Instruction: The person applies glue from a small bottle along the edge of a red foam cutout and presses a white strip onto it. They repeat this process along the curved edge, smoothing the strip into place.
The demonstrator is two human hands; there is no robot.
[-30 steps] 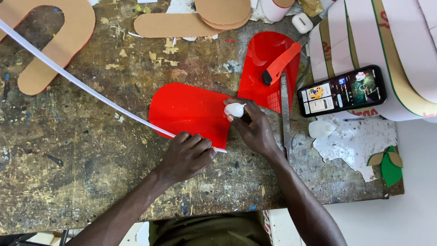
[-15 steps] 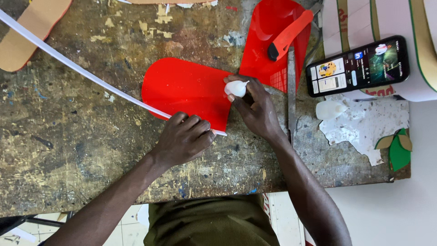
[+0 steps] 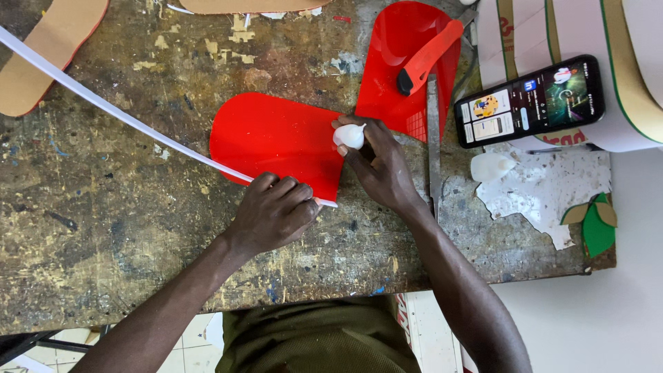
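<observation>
Bench was pretty scuffed up; a red sheet was laid flat on it. Left hand was pressed closed on a white strip at the sheet's lower edge, while a small white bottle was pinched tight in the right hand.

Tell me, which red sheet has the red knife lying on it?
The far red sheet, up near the phone. The red utility knife lies across it, while the nearer red sheet sits under the hands.
</observation>
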